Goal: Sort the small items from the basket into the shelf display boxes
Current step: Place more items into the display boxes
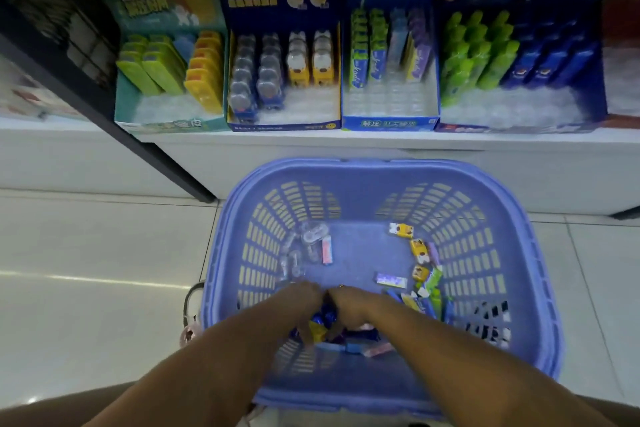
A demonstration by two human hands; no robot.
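A blue-violet plastic basket (502, 288) stands on the floor below the shelf. Small packets lie scattered inside it: clear ones (304, 246) at the left, yellow ones (417, 250) at the right, a purple one (391, 280). Both hands reach down into the basket's near side. My left hand (301, 302) and my right hand (349, 305) touch each other over a heap of blue and yellow packets (323, 321). Their fingers curl down into the heap; what each holds is hidden. Display boxes line the shelf: teal (166, 121), dark blue (284, 125), blue-and-green (391, 123), navy (519, 128).
The white shelf front (346, 163) rises just behind the basket. A dark slanted post (104, 107) runs down at the left. Glossy white floor tiles (86, 270) lie left of the basket. A small pink object with a dark loop (190, 322) sits by the basket's left side.
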